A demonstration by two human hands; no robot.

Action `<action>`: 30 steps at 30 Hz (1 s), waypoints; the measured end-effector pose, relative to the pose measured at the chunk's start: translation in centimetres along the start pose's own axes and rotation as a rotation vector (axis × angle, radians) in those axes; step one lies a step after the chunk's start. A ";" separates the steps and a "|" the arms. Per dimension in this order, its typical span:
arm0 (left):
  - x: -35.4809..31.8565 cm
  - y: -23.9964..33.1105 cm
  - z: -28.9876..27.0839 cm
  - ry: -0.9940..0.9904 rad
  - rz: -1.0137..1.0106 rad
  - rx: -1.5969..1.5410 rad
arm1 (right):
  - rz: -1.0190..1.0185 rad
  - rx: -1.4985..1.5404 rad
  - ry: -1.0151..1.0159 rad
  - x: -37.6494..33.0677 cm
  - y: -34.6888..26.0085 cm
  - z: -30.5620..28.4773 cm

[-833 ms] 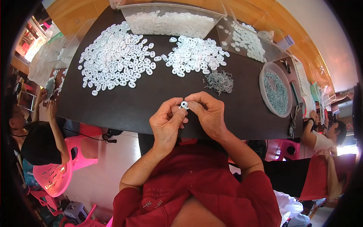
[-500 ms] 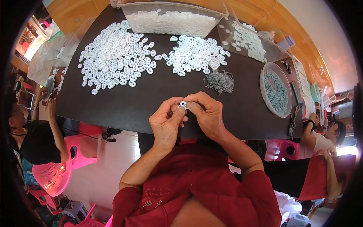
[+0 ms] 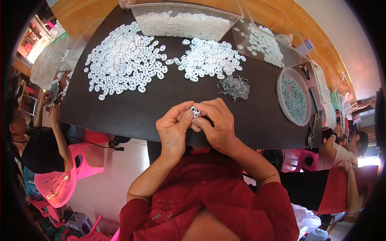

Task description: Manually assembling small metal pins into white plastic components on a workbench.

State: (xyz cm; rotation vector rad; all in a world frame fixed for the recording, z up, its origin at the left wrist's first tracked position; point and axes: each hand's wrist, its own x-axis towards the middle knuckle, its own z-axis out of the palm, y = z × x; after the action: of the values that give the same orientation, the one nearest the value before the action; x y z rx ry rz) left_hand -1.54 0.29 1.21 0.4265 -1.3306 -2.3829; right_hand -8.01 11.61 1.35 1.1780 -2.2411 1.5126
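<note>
Close over the near part of the dark table, both my hands meet around a small white plastic piece with dark holes (image 3: 195, 111). My left hand (image 3: 173, 126) pinches it between thumb and fingers. From the other side, the fingertips of my right hand (image 3: 218, 126) press on it, thumb curled below. My fingers cover part of the piece. Beyond them lie a smaller pile of white oval two-hole plastic pieces (image 3: 209, 58) and a large pile of similar pieces (image 3: 122, 60). A heap of small grey metal screws or pins (image 3: 235, 87) sits just past my right hand.
A clear bin (image 3: 134, 18) of white pieces stands at the table's back, with a clear tray (image 3: 241, 38) beside it. At right are a round dish (image 3: 282, 102) of metal bits and pliers (image 3: 311, 134). People sit on both sides; a pink chair (image 3: 82, 164) is at left.
The white piece has turned between my fingers and now shows more of its holes. My right thumb has slid lower, and my left hand has shifted slightly left.
</note>
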 end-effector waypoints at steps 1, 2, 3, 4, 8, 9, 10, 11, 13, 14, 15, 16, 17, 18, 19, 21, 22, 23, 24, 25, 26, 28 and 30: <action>0.0 0.0 -0.1 -0.001 0.000 0.001 | -0.059 -0.064 0.019 0.1 0.2 0.0; -0.1 0.0 -0.2 -0.025 -0.021 -0.017 | -0.118 -0.129 0.039 0.1 0.2 0.0; -0.1 0.0 -0.4 -0.050 -0.042 -0.035 | -0.118 -0.130 0.040 0.1 0.2 0.0; -0.1 -0.1 -0.6 -0.051 -0.043 -0.035 | -0.124 -0.122 0.051 0.2 0.1 -0.1; 0.0 -0.4 -0.9 -0.101 0.020 0.029 | -0.126 -0.100 0.066 0.1 0.3 -0.2; 0.0 -0.4 -0.9 -0.112 0.029 0.026 | -0.125 -0.099 0.065 0.1 0.2 -0.2; 0.0 -0.5 -0.9 -0.110 0.029 0.027 | -0.109 -0.088 0.072 0.1 0.1 -0.2; 0.0 -0.6 -1.0 -0.114 0.051 0.025 | -0.094 -0.081 0.080 0.1 -0.1 -0.2; -0.1 -0.6 -1.0 -0.120 0.072 0.022 | -0.076 -0.059 0.085 0.1 -0.4 -0.1; -0.1 -0.6 -0.9 -0.119 0.092 0.034 | -0.059 -0.031 0.088 0.1 -0.5 -0.1; -0.1 -0.6 -0.9 -0.118 0.112 0.046 | -0.059 -0.030 0.089 0.1 -0.5 -0.1; -0.2 -0.6 -0.8 -0.118 0.112 0.046 | -0.056 -0.019 0.091 0.1 -0.5 -0.2; -0.2 -0.4 -0.8 -0.121 0.109 0.040 | -0.052 -0.007 0.094 0.0 -0.5 -0.2; -0.2 -0.4 -0.7 -0.124 0.106 0.033 | -0.052 -0.008 0.094 0.0 -0.5 -0.1; -0.3 -0.5 -0.7 -0.125 0.105 0.033 | -0.055 0.001 0.098 -0.2 -0.5 -0.1; -0.3 -0.9 -0.8 -0.126 0.124 -0.024 | -0.058 0.011 0.102 -0.2 -0.6 0.0; -0.4 -0.9 -0.8 -0.126 0.124 -0.024 | -0.092 0.016 0.110 -0.2 -0.6 0.1; -0.5 -1.0 -0.7 -0.124 0.144 -0.042 | -0.126 0.021 0.117 -0.2 -0.5 0.1; -0.6 -1.1 -0.7 -0.122 0.164 -0.060 | -0.125 0.020 0.117 -0.2 -0.6 0.1; -0.6 -1.1 -0.6 -0.122 0.163 -0.060 | -0.140 0.017 0.119 -0.2 -0.8 0.1; -0.7 -1.1 -0.5 -0.100 0.184 -0.057 | -0.155 0.015 0.120 -0.2 -0.8 0.2; -0.8 -1.2 -0.2 -0.079 0.205 -0.053 | -0.186 0.010 0.130 -0.2 -0.9 0.2; -0.9 -1.2 0.0 -0.049 0.230 -0.052 | -0.214 0.003 0.142 -0.3 -0.8 0.3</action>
State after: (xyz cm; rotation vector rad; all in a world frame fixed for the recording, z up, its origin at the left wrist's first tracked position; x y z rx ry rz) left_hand -0.97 1.33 0.23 0.1894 -1.2611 -2.2444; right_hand -7.16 11.34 1.56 1.2260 -1.9543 1.4660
